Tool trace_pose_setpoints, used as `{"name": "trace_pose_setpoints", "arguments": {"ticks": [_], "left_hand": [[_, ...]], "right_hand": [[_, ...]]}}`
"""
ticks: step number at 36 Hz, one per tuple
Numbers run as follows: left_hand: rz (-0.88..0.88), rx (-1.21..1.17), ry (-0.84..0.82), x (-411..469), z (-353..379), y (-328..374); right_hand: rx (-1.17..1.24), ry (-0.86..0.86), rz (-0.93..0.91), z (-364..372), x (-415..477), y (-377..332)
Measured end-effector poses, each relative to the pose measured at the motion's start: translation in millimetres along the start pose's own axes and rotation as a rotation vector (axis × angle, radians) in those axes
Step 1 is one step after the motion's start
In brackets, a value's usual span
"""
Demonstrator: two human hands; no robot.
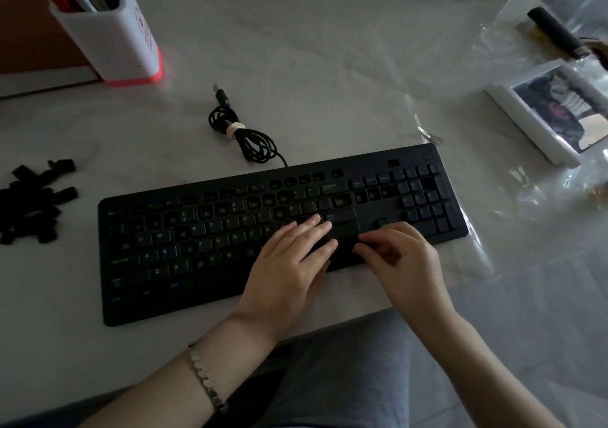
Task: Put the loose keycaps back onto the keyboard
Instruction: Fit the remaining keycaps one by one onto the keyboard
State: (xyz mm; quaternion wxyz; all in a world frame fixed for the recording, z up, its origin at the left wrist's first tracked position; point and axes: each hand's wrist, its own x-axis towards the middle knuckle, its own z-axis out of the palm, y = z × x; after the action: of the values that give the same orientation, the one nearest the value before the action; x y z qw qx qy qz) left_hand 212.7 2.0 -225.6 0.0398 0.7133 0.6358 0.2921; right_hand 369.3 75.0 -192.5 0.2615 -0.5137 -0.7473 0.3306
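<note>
From the head view, much is dim. The keyboard [171,299] lies slanted across the middle of the table [329,39], and its legends are mostly too dark to read. Several sockets look bare, but I can't count them.

My left hand [291,260] lies flat with its fingers straight and together, resting on the keys right of centre and hiding what is beneath. My right hand [403,258] sits just beside it at three o'clock with its fingers curled down, tips at the keyboard's near edge. I cannot tell whether they pinch a keycap – the spot between the hands is black on black.

The loose keycaps [34,202] sit in a heap at nine o'clock, well apart from the keyboard and cut off by the left edge.

At twelve o'clock from the keyboard lies its bundled cable [253,144], tied with a pale band, its USB plug [221,93] pointing away.

A white pen holder [112,39] stands at eleven o'clock with its top cropped. At two o'clock a white-framed picture [546,115] rests under a clear plastic sheet [526,204], with a dark cylinder [556,33] beyond – blurred. A bracelet [205,375] circles my left wrist.
</note>
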Motion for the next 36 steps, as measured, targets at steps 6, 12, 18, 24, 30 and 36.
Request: {"name": "trace_pose_setpoints", "arguments": {"ticks": [6, 12, 18, 24, 30, 36], "left_hand": [[0.067, 0.069, -0.039, 0, -2, 2], [0.101, 0.116, -0.033, -1, -2, 3], [0.104, 0.098, -0.006, -1, -3, 4], [0.094, 0.083, 0.012, -3, 0, 2], [0.112, 0.131, -0.011, -1, 0, 3], [0.115, 0.13, -0.015, -2, 1, 2]], "right_hand": [[0.001, 0.019, -0.014, 0, 4, 4], [-0.022, -0.002, -0.062, -1, 3, 4], [-0.05, -0.045, -0.111, -5, 3, 4], [-0.07, -0.064, -0.154, -5, 3, 4], [-0.087, -0.101, -0.188, -8, 4, 7], [-0.104, -0.275, -0.213, -17, 14, 7]]}}
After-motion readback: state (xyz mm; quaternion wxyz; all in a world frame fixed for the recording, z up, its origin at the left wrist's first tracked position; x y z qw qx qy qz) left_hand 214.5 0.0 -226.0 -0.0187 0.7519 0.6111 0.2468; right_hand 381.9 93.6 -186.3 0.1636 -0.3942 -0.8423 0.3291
